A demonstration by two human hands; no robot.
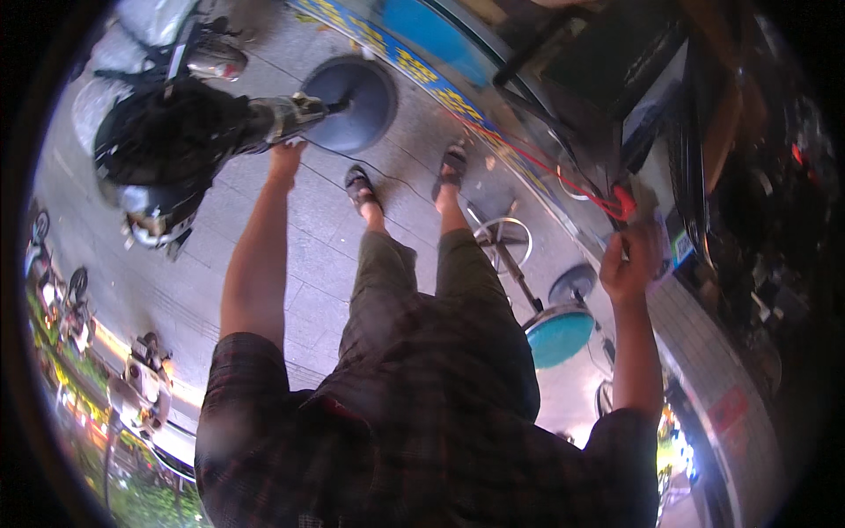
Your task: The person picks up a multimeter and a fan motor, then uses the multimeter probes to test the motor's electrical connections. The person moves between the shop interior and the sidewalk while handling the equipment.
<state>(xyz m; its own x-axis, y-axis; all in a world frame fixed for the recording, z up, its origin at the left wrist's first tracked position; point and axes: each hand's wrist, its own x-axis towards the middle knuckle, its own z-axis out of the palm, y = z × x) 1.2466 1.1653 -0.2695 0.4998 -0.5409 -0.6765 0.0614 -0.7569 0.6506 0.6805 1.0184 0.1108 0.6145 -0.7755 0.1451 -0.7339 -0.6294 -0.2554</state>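
At the upper left, my left hand (287, 160) is closed at the pole (286, 120) of a stand with a round grey base (374, 101). A bulky black body (167, 136) sits on this stand; blur hides its exact kind. My right hand (630, 264) is at the right, by the counter, its fingers curled. Right above those fingers is a bunched red cable (620, 204). What the right fingers hold, if anything, I cannot make out.
A stool with a turquoise seat (560, 340) stands between my legs and the counter edge (704, 343). A thin dark cord (387, 174) crosses the paving near my sandals. Dark equipment (607, 70) fills the upper right. Parked scooters (141, 378) line the lower left.
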